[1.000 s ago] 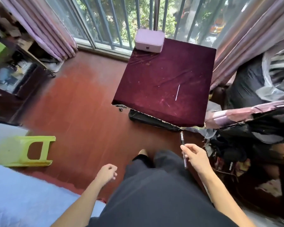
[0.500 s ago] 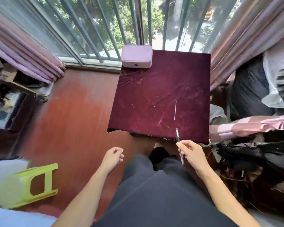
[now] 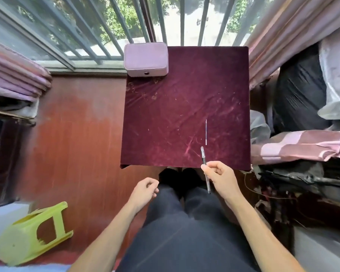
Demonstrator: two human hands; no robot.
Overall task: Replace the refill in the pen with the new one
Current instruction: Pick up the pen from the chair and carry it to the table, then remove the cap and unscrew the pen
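Our right hand (image 3: 221,176) pinches the pen (image 3: 205,169) mid-barrel — light, stiff, slick; left hand (image 3: 144,190) loosely curled, empty — refill (image 3: 206,132) just beyond the pen.

Two hands are counted: left (image 3: 145,190) and right (image 3: 220,175). One pen (image 3: 205,167), one refill (image 3: 206,132), one table (image 3: 165,114), one box (image 3: 146,59) at 12 o'clock, and one stool (image 3: 33,234) at 8 o'clock are counted.

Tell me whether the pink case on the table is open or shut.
Shut. The pink case sits at the far left corner of the table with its lid flat down and no gap showing.
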